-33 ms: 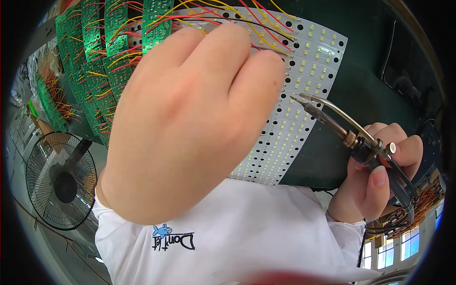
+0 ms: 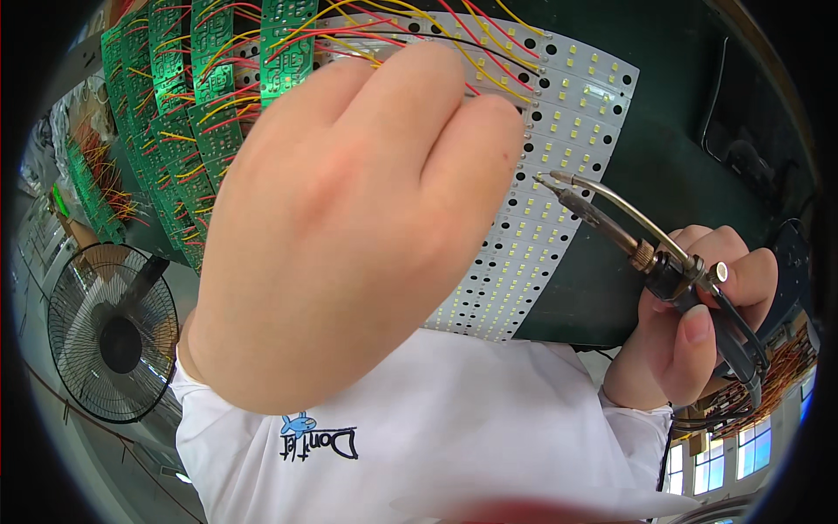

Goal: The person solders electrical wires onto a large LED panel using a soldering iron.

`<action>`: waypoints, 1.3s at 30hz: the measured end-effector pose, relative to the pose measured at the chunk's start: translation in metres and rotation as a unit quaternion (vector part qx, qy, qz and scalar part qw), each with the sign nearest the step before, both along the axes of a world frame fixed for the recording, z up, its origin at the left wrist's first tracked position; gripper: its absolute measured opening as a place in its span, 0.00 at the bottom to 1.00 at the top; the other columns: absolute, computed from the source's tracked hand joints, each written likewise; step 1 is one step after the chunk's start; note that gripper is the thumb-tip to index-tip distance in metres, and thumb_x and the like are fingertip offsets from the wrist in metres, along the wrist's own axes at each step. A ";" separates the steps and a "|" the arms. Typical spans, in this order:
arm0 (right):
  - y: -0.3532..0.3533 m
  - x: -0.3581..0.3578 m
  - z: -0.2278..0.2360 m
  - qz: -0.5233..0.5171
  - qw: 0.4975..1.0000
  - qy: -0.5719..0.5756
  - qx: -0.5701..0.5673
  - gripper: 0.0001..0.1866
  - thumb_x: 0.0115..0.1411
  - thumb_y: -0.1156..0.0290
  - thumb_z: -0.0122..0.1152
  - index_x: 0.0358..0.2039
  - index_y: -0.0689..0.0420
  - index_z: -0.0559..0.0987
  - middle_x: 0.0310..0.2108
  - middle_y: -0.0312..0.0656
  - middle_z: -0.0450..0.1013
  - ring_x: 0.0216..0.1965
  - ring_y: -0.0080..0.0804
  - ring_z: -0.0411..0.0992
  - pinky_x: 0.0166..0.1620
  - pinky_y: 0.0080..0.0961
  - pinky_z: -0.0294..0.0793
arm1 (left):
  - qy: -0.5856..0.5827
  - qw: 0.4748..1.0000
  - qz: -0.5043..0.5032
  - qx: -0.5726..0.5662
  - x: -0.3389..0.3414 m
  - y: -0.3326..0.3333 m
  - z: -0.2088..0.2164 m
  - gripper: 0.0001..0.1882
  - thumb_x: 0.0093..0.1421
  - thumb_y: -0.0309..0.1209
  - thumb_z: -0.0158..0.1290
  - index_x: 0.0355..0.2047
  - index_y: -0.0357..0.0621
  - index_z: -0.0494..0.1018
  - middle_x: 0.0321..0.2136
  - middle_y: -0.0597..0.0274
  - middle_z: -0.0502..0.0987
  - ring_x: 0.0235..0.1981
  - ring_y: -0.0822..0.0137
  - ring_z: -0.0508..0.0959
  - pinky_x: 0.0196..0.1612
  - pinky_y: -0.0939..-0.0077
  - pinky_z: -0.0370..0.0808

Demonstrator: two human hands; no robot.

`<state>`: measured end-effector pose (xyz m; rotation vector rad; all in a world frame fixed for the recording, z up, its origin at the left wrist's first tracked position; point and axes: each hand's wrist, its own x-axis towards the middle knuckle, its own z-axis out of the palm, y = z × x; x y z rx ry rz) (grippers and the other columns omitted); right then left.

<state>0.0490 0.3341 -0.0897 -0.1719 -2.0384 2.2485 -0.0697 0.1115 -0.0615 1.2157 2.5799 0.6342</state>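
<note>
My left hand is closed in a fist over the white LED board, its fingertips curled under and hidden. Whatever it may pinch does not show. Red, yellow and black wires run past its knuckles onto the board. In my right hand is a soldering iron with a thin curved metal tube alongside its shaft. The iron's tip points left, over the board's rows of small yellow LEDs and black holes, close to my left hand's index finger. Green circuit boards with wires soldered on lie to the left.
A dark green work surface lies under the boards. Below left stands a black fan. More green boards with a wire bundle are at the far left. Another bundle of orange wires hangs at the lower right.
My left hand has shifted very slightly, and the green boards beside it a touch to the left. My right hand and the soldering iron stay put.
</note>
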 end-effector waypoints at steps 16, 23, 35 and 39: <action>-0.009 0.000 -0.002 -0.016 0.998 -0.003 0.053 0.16 0.55 0.65 0.63 0.32 0.55 0.64 0.23 0.40 0.65 0.21 0.22 0.61 0.25 0.16 0.60 | -0.025 0.999 0.025 0.025 0.010 -0.005 -0.020 0.09 0.48 0.19 0.58 0.30 0.40 0.71 0.26 0.59 0.69 0.25 0.58 0.72 0.27 0.67 0.70; -0.007 -0.001 -0.004 -0.002 0.997 0.013 0.077 0.15 0.55 0.66 0.62 0.32 0.55 0.64 0.23 0.41 0.65 0.21 0.21 0.61 0.24 0.16 0.59 | -0.027 0.999 0.031 0.014 0.010 -0.003 -0.018 0.09 0.48 0.19 0.58 0.30 0.40 0.71 0.26 0.59 0.69 0.25 0.58 0.72 0.27 0.67 0.70; -0.004 0.001 0.000 -0.021 0.999 -0.017 0.020 0.14 0.54 0.67 0.61 0.33 0.55 0.64 0.23 0.42 0.66 0.21 0.24 0.63 0.26 0.18 0.63 | -0.010 0.997 0.056 0.055 0.014 0.001 -0.020 0.10 0.47 0.19 0.58 0.30 0.41 0.71 0.26 0.59 0.69 0.25 0.58 0.71 0.26 0.66 0.70; -0.001 0.001 -0.002 0.002 1.000 -0.009 0.011 0.14 0.54 0.68 0.61 0.33 0.54 0.64 0.23 0.43 0.66 0.22 0.25 0.63 0.28 0.19 0.64 | -0.048 0.998 0.031 0.004 0.010 -0.003 -0.015 0.10 0.48 0.19 0.58 0.30 0.40 0.71 0.26 0.58 0.69 0.25 0.57 0.71 0.27 0.66 0.69</action>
